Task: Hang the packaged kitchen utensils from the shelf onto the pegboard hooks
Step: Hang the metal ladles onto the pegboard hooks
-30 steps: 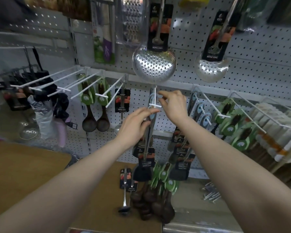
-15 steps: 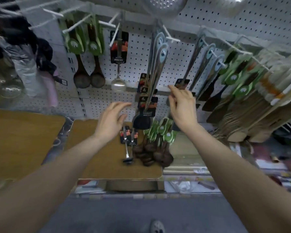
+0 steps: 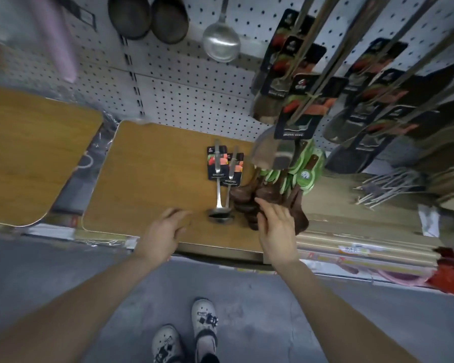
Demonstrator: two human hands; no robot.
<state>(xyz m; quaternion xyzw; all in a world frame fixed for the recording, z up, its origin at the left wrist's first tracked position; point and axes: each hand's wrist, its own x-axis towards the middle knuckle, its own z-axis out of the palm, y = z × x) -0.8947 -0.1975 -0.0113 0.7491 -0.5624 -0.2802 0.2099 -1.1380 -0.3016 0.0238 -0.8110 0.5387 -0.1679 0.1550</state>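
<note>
Two small steel ladles with black cards point(image 3: 223, 179) lie side by side on the wooden shelf board point(image 3: 152, 179), bowls toward me. Just right of them lies a pile of dark wooden spoons with green cards point(image 3: 281, 189). My left hand point(image 3: 163, 231) hovers open over the board's front edge, left of the ladle bowls. Fingers spread, my right hand point(image 3: 275, 229) rests over the wooden spoons' bowls without gripping any. On the pegboard point(image 3: 184, 82) above, packaged turners point(image 3: 296, 95) hang from hooks.
A second wooden board point(image 3: 24, 153) lies at the left. Two wooden spoons point(image 3: 147, 17) and a steel ladle point(image 3: 220, 40) hang on the pegboard. Loose white hooks point(image 3: 388, 187) lie on stacked boards at the right. My shoes point(image 3: 186, 331) stand on the grey floor.
Both hands dropped from the hook with the turners down to the shelf. The view tilted downward. My right hand now reaches the wooden spoons; my left nears the ladles.
</note>
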